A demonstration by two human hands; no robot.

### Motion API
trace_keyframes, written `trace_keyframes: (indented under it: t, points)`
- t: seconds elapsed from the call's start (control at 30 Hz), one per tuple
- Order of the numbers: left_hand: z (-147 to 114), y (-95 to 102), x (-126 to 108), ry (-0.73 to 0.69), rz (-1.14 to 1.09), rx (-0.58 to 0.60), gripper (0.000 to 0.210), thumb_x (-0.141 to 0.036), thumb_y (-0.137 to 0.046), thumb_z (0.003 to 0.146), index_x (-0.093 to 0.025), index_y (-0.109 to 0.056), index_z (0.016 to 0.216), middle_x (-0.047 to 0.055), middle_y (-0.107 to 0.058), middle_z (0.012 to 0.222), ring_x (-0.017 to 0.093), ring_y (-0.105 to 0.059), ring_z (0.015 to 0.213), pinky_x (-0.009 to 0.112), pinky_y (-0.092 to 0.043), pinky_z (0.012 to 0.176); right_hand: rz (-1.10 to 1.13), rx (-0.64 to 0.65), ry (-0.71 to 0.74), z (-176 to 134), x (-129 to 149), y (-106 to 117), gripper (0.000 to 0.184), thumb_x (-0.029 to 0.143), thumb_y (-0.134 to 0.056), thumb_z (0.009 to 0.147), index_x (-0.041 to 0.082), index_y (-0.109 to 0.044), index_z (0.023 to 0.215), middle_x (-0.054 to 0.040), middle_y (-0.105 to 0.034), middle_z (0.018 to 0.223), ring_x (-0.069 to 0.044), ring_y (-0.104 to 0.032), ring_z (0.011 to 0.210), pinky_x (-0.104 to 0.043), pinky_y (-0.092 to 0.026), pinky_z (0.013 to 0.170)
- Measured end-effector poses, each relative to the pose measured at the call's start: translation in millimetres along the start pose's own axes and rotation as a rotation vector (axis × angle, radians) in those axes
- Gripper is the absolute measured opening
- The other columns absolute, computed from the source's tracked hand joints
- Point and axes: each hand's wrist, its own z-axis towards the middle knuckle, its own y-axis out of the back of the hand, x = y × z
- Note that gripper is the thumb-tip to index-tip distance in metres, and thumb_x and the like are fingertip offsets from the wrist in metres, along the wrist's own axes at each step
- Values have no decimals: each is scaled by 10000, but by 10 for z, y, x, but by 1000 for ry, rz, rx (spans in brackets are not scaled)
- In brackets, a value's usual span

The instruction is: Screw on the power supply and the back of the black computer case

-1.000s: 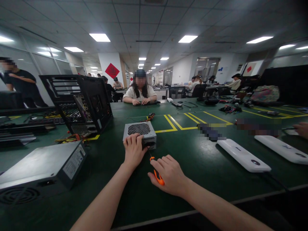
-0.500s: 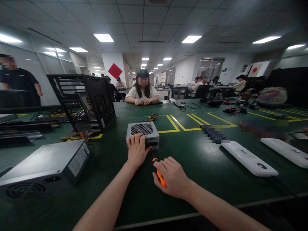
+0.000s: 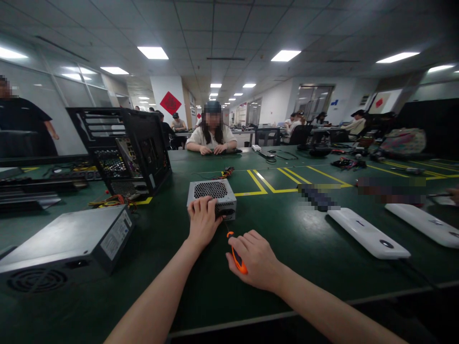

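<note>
A small grey computer power supply point(image 3: 196, 189) with a honeycomb vent on top stands on the green table in front of me. My left hand point(image 3: 202, 220) grips its near side, fingers over the upper edge and thumb low by the near face. In my right hand point(image 3: 256, 260) is an orange and black screwdriver point(image 3: 239, 262), its handle inside my curled fingers. The thin shaft points up and away to the lower edge of the power supply's near face, close to my left thumb. Whether the tip sits in a screw is too small to tell.
A larger power supply point(image 3: 68, 239) lies at the left, with an open black computer case point(image 3: 125, 148) behind it. White power banks point(image 3: 369, 233) rest at the right. Across the table point(image 3: 294, 286), marked with yellow tape, a person point(image 3: 213, 136) sits. Cables point(image 3: 283, 155) lie farther back.
The screwdriver handle has turned slightly within my right hand, showing more of its black part. My left hand stays on the power supply. The whole view has shifted a little.
</note>
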Motion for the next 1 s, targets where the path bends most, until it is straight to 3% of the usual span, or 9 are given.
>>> trace_keyframes:
  t: [0.17,0.3,0.47,1.0]
  points:
    - [-2,-3,0,4,1,2,455,-312,-602,675,-190,-463,1091,118,-449,1117,282,-360,1048,465,-246,881,-52,19,83,-11,-10,15,114,215,-474,724,174,-558,789,-42,-478,717,-170,-395,694,-305,-305,642]
    - [-2,-8,2,8,2,-4,452,-317,-606,669,-186,-470,1080,116,-449,1114,280,-361,1040,459,-252,880,-73,3,60,2,1,40,136,249,-446,757,180,-560,737,-37,-454,689,-170,-378,683,-308,-298,632]
    - [-1,2,-6,11,-6,-7,455,-316,-609,665,-179,-468,1076,114,-447,1113,272,-359,1037,451,-258,885,-87,-27,45,4,2,38,163,227,-431,769,168,-565,840,-40,-472,705,-167,-384,686,-307,-307,644]
    - [5,78,21,15,-66,29,425,-257,-588,666,-207,-472,1071,92,-451,1121,257,-373,1042,429,-255,900,-77,-18,66,-3,-12,22,137,215,-454,746,163,-561,813,-48,-489,734,-174,-399,710,-318,-322,662]
